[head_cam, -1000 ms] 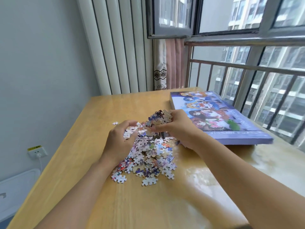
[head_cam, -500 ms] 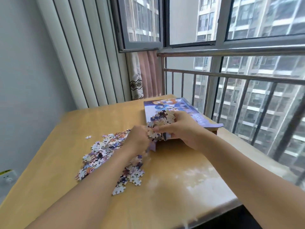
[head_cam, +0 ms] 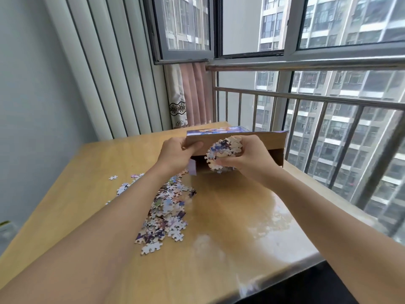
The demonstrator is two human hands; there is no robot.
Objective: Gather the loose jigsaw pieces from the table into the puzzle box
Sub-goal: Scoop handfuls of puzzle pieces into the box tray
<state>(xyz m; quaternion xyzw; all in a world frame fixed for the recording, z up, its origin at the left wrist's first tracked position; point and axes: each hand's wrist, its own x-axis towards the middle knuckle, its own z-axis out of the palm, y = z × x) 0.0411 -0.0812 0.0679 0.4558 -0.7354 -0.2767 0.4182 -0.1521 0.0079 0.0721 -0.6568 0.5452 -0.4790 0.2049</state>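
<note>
While the left hand (head_cam: pixel 175 153) pinches the near edge of the box lid (head_cam: pixel 236 139) and holds it tilted up, I note the right hand (head_cam: pixel 243 160) is closed in a loose cup around a handful of jigsaw pieces (head_cam: pixel 223 153), held at the open mouth of the puzzle box (head_cam: pixel 275 157). That handful sits just in front of the opening, between lid and base; I cannot tell whether any of it has gone inside. As to contents, the interior shows only brown card and shadow from this angle, so I cannot say what the box already holds. The greater part of the work remains outside it: a loose heap (head_cam: pixel 166 207) lies on the table (head_cam: pixel 230 238) under and beside the left forearm, with a few strays (head_cam: pixel 113 177) farther left. In my judgement the pieces are light, thin and stiff card, prone to slip from the sides of a cupped grip, so they are best scooped from beneath with fingers closed under the pile, not pinched from above. The lid looks like light cardboard that would flex; I would hold it near the corner, as now. The glossy tabletop may let pieces slide toward the edge when swept.
</note>
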